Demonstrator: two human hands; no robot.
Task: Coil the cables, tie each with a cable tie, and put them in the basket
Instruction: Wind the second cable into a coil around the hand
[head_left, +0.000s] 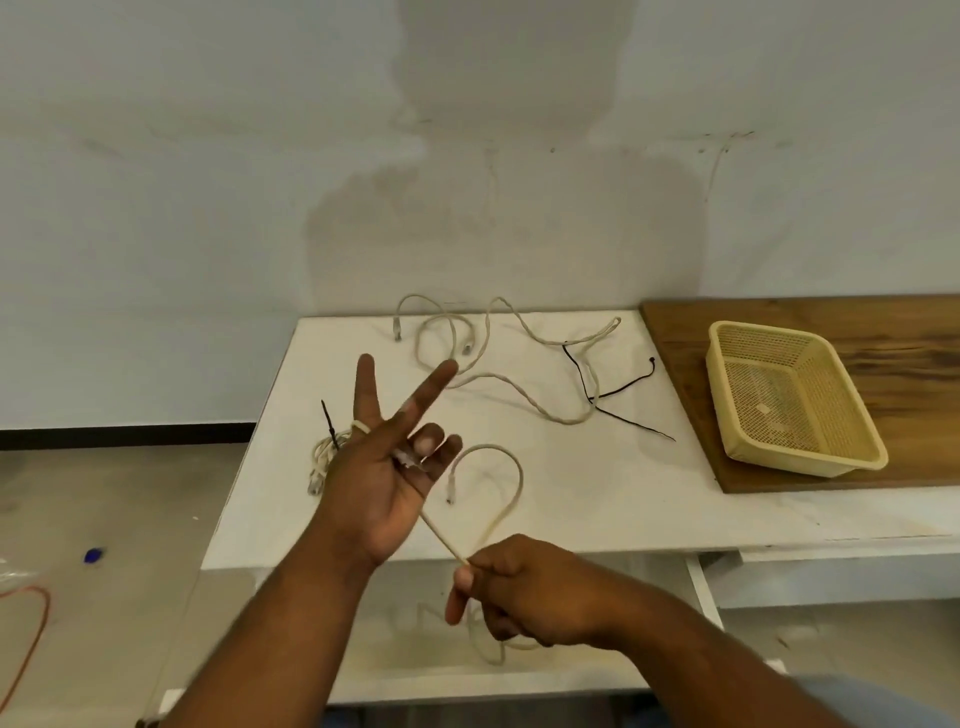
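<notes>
One cable looks to be at the very start of its coiling. The left hand (384, 467) is raised with its palm toward the person, two fingers spread straight and the two outer ones curled down on the plug end of the cable (441, 535), so that grip is clamped on the end. The right hand (514, 587) sits lower, by the front edge of the counter (597, 493), with thumb and fingertips pinched on the same cable, which runs taut between the two hands. A turn seems to lie round the base of one raised finger (hard to be sure from here). Some slack hangs below the right hand.

To do it well, I'd hold the left hand steady as the form and let the right lay each turn beside the last, all one size. Tension should be light, with the cable sliding through the pinch so it can untwist rather than kink.

A tied coil (323, 460) lies on the counter just behind the left hand, not in the basket (810, 466), which stands well to the right. A loose cable (519, 387) sprawls at the back, crossed by thin black strands (618, 389), likely the ties.
</notes>
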